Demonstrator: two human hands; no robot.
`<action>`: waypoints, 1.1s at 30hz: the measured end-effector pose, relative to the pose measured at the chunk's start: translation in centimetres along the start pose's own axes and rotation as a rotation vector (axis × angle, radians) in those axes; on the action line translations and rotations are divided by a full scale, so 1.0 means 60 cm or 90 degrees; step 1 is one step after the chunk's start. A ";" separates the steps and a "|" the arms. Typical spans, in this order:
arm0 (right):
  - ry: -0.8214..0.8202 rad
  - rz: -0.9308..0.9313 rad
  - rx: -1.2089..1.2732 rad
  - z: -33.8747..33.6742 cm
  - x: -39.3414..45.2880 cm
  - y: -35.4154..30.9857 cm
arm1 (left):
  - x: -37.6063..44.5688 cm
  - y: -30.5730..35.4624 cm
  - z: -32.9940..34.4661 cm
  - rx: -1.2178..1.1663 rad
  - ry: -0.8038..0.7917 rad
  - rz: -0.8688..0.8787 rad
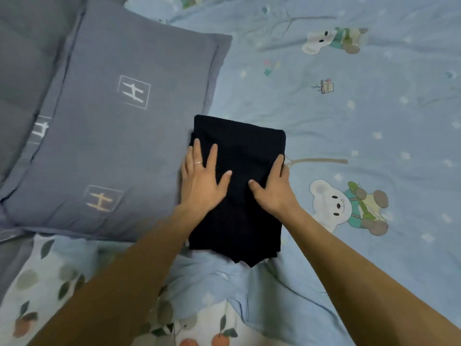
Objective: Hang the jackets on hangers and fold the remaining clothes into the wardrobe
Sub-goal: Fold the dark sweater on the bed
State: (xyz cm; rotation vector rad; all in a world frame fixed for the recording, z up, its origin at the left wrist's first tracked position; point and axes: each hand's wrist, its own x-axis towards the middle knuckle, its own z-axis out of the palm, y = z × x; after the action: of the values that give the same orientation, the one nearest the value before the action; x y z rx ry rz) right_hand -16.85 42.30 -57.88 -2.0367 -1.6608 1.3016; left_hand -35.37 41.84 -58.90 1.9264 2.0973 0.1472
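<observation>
A: At frame centre, on the blue bedsheet [349, 126], the folded black garment [239, 216] is being pressed by the left hand [202, 181], fingers spread flat; its right edge is being gripped by the right hand [272, 188].

B: Noted. Creases should be smoothed outward before lifting. Long axis is running top to bottom of the frame, uneven end lowermost.
</observation>
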 end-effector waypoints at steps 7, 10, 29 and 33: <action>0.218 -0.338 -0.454 0.055 0.009 0.044 | 0.004 -0.072 0.076 0.112 0.028 0.049; 0.156 -0.276 -0.511 0.078 0.024 0.054 | 0.013 -0.093 0.083 0.127 0.002 0.077; 0.155 -0.024 -0.007 -0.336 -0.362 0.171 | -0.253 0.360 -0.146 -0.434 -0.161 -0.039; 0.156 0.059 0.039 -0.461 -0.456 0.315 | -0.333 0.541 -0.104 -0.478 -0.204 -0.082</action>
State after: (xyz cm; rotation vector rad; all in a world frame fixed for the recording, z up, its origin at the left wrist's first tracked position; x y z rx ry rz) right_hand 16.92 21.77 -40.25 -2.1594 -1.4187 1.0649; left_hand -4.75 26.11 -41.41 1.2663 1.6183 0.4840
